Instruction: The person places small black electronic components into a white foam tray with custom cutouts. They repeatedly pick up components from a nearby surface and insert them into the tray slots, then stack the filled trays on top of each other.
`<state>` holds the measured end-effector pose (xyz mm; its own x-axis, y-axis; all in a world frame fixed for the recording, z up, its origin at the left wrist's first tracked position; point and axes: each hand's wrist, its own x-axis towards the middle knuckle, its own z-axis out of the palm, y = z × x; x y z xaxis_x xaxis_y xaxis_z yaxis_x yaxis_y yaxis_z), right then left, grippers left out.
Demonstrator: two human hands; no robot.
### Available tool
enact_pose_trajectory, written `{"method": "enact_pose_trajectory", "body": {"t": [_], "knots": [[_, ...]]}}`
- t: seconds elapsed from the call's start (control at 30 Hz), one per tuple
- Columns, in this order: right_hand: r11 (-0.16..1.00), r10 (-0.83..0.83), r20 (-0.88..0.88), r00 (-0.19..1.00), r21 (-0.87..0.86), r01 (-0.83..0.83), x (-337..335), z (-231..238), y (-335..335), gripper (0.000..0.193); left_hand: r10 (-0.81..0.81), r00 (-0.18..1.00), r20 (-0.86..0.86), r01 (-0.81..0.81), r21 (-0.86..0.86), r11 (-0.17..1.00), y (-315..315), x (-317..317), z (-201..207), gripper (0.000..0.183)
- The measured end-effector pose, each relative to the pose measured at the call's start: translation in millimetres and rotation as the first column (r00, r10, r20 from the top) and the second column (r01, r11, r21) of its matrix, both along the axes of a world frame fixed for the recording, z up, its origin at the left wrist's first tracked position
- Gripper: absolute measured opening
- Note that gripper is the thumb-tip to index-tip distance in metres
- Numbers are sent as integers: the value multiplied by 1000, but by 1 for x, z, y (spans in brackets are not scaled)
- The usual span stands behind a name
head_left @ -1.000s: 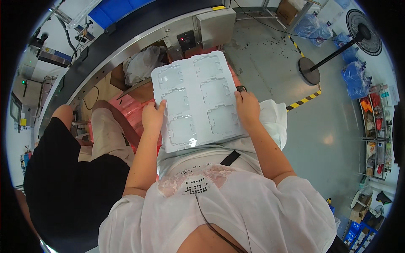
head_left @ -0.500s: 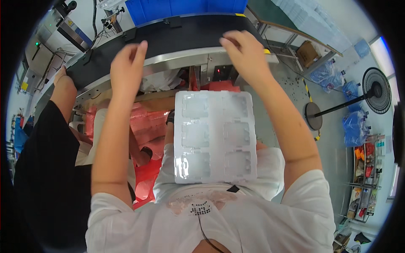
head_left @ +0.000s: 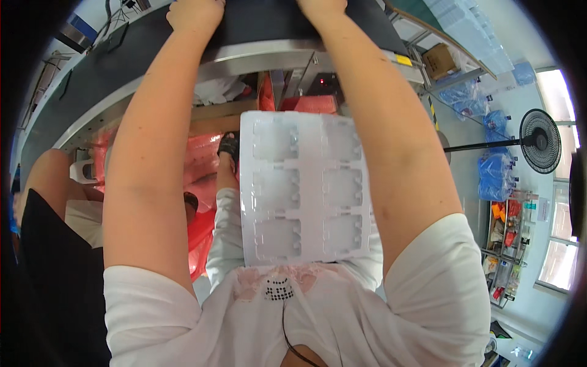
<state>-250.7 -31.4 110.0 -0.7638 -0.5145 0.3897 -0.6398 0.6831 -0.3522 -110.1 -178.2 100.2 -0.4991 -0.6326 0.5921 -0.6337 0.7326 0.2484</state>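
Here are both arms at full stretch: the left hand (head_left: 199, 13) up at 11 o'clock, the right hand (head_left: 324, 7) out at 12, well apart from each other, over the black belt (head_left: 263, 24). The top edge cuts off the fingers of both, so I can't tell whether either is spread, closed or gripping anything. Back between the forearms, at the very centre of the dial, sits the white plastic tray (head_left: 310, 183), six moulded recesses in two columns, lying across the person's lap (head_left: 227, 235), no hand on it. Just beyond its top, the metal rail (head_left: 263, 52) curves along the belt's near side. A pale plastic bag (head_left: 214, 90) is tucked underneath at half past 10, and glossy red sheeting (head_left: 202, 162) spreads between 9 and 10. A co-worker in black (head_left: 49, 269) sits close by, between 8 and 9. Over to half past 1: a cardboard box (head_left: 440, 60), stacked clear trays (head_left: 471, 30) beyond it. Bluish jugs (head_left: 496, 174) line up at 3, the black fan (head_left: 540, 140) farther out, and a loaded rack (head_left: 507, 257) stands around half past 3.
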Motion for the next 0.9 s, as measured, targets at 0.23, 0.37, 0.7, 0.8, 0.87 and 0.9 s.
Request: {"method": "enact_pose_trajectory", "body": {"t": [0.23, 0.37, 0.7, 0.8, 0.87, 0.9], "knots": [[734, 552, 264, 791, -605, -310, 65, 43, 162, 32, -410, 718, -563, 621, 251, 743, 64, 76, 21, 31], [847, 505, 567, 650, -471, -247, 85, 4, 212, 31, -459, 728, -509, 680, 451, 578, 131, 114, -3, 21], [965, 261, 199, 944, -64, -254, 116, -113, 247, 31, -676, 736, -43, 631, 404, 662, 158, 108, -130, 19], [959, 282, -50, 958, 52, -279, 162, -131, 271, 33, -620, 784, -41, 619, 142, 773, 188, 125, -135, 27], [944, 327, -106, 939, 80, -320, 174, -140, 280, 31, -581, 812, 56, 572, 123, 811, 194, 130, -141, 38], [946, 321, -101, 942, 75, -314, 176, -138, 281, 29, -529, 843, 97, 523, 74, 849, 199, 132, -129, 39]]}}
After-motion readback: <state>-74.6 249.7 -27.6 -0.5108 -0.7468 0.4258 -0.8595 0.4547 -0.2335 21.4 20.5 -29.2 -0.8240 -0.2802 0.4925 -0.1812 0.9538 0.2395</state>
